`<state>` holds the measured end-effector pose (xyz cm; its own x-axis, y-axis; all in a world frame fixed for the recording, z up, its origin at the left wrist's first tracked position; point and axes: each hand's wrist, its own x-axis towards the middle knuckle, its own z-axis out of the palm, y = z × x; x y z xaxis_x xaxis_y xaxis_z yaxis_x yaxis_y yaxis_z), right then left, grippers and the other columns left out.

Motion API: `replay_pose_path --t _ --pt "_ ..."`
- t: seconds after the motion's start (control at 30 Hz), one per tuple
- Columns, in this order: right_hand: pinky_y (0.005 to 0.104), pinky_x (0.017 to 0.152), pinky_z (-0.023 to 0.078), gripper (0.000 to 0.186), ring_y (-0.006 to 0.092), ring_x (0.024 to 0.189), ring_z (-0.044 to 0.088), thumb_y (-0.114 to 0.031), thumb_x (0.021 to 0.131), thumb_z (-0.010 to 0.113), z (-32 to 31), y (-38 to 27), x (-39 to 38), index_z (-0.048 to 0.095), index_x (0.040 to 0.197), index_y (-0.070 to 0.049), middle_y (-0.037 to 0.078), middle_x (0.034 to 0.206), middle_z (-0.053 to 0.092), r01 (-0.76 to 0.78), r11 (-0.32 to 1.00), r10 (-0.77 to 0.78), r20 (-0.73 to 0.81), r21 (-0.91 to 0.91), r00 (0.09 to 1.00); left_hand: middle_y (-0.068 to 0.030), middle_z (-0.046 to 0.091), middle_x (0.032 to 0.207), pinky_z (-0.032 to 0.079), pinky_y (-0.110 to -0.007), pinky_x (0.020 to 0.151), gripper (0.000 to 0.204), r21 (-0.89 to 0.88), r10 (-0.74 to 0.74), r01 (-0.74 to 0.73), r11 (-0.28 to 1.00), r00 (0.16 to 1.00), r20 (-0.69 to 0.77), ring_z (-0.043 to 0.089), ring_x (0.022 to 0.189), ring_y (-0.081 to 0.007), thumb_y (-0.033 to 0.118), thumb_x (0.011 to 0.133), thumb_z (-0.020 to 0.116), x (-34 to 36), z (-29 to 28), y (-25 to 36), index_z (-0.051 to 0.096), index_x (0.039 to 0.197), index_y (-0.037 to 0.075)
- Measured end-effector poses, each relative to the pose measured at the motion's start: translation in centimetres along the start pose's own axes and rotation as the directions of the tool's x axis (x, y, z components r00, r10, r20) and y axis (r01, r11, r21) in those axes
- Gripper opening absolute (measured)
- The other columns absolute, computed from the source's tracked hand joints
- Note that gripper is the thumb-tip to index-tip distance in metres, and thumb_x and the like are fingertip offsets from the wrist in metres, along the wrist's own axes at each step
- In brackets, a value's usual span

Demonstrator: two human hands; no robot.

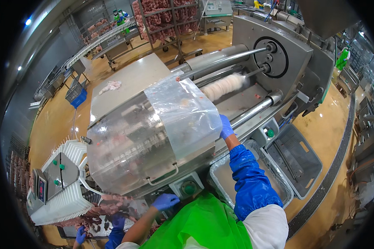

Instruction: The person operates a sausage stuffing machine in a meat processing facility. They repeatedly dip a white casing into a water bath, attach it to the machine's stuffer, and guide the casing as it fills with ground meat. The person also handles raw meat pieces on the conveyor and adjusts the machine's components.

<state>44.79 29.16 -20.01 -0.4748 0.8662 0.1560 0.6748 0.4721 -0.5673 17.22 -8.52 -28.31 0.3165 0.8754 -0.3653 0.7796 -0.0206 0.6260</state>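
My left hand (165, 202), in a blue glove, holds nothing. Its fingers stretch toward a round green button (189, 189) on the front of a steel sausage-filling machine (274, 45). My right hand (226, 127), also gloved, is at the right edge of a clear hinged cover (129, 145), beside a loose plastic sheet (183, 112) draped over it. The cover and sheet partly hide those fingers. Beyond this hand, a white gathered casing (224, 86) sits on a horizontal steel tube. Metal parts show hazily through the cover, which has a bar handle (164, 175).
Another person's gloved hands (80, 235) work among linked sausages (112, 207) at lower left, near a white-finned conveyor (62, 207). A lined tub (278, 182) and grey crate (299, 157) stand right. Behind are a sausage rack (166, 20), a blue crate (77, 97) and co-workers.
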Motion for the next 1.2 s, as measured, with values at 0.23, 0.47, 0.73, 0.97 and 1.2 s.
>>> replay_pose_path --t 0.23,0.47,0.73,0.97,1.2 --pt "0.0432 0.078 0.05 0.025 0.04 0.087 0.065 -0.019 0.084 0.057 0.7 3.1 4.5 0.068 0.1 -0.003 0.023 0.091 0.068 0.107 0.877 0.085 -0.37 0.469 0.925 -0.0174 0.067 0.1 0.051 -0.042 0.08 0.037 0.027 -0.091 0.09 0.996 0.995 0.029 0.064 0.092 -0.0355 0.04 0.092 0.056 0.6 -0.1 2.4 0.067 0.105 0.007" --pt "0.0405 0.078 0.05 0.036 0.0368 0.085 0.066 -0.026 0.083 0.061 6.5 5.9 9.2 0.064 0.107 0.001 0.022 0.091 0.068 -0.038 0.768 0.218 -0.205 0.639 0.954 -0.0175 0.068 0.099 0.051 -0.043 0.078 0.037 -0.151 -0.22 0.211 0.966 0.975 -0.04 0.066 0.09 -0.0349 0.04 0.091 0.056 -1.9 1.2 4.0 0.068 0.106 0.008" --pt "0.0445 0.084 0.05 0.047 0.0388 0.088 0.065 -0.036 0.079 0.067 11.3 10.7 13.3 0.064 0.112 -0.003 0.023 0.092 0.067 0.088 0.716 0.195 -0.32 0.692 0.927 -0.0187 0.067 0.095 0.051 -0.042 0.077 0.036 -0.155 -0.162 0.153 0.976 0.986 -0.045 0.065 0.086 -0.0356 0.04 0.09 0.059 -1.4 2.9 2.2 0.068 0.104 0.008" --pt "0.0436 0.083 0.05 0.043 0.0372 0.088 0.066 -0.033 0.08 0.066 8.8 6.8 12.4 0.065 0.111 -0.004 0.022 0.093 0.068 -0.001 0.713 0.186 -0.188 0.701 0.964 -0.019 0.067 0.097 0.051 -0.042 0.078 0.037 -0.13 -0.086 0.071 0.989 0.99 -0.116 0.065 0.088 -0.037 0.04 0.09 0.058 -1.0 3.2 2.9 0.066 0.104 0.007" --pt "0.0427 0.082 0.051 0.039 0.0356 0.089 0.067 -0.03 0.08 0.064 9.0 5.8 12.3 0.067 0.11 -0.004 0.022 0.095 0.069 0.001 0.692 0.202 -0.194 0.721 0.96 -0.0174 0.067 0.101 0.051 -0.043 0.081 0.038 -0.116 -0.081 0.069 0.991 0.991 -0.107 0.064 0.092 -0.0375 0.041 0.09 0.056 -2.8 4.9 1.8 0.066 0.107 0.008"
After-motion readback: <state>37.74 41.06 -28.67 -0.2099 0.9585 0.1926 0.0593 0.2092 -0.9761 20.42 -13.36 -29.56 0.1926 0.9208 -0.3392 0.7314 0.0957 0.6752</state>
